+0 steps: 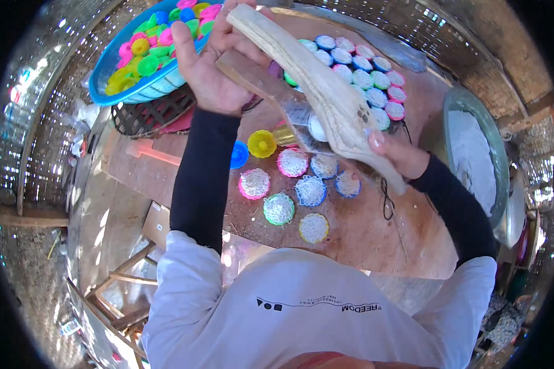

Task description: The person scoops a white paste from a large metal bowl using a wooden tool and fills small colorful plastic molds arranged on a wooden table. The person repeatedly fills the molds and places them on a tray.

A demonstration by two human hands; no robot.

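Observation:
A hinged wooden press (301, 77) with two long arms is tilted over the table. My right hand (403, 155) is closed round its near right end, the thumb on the pale upper arm. At the far left my left hand (209, 67) has its palm up and thumb stretched out, against the handle ends; its fingertips are partly hidden. A white lump (317, 128) shows between the arms. Below the press stand several fluted plastic cups filled with white shreds (279, 209). Left of these are a yellow cup (262, 144), a blue cup (239, 155) and a gold-coloured cup (284, 135).
A blue basket (166, 86) of colourful cups sits at far left on a dark woven basket (151, 115). Rows of filled cups (363, 80) stand at the back. At right is a large basin (503, 178) of white material. An orange plastic tool (151, 150) lies left.

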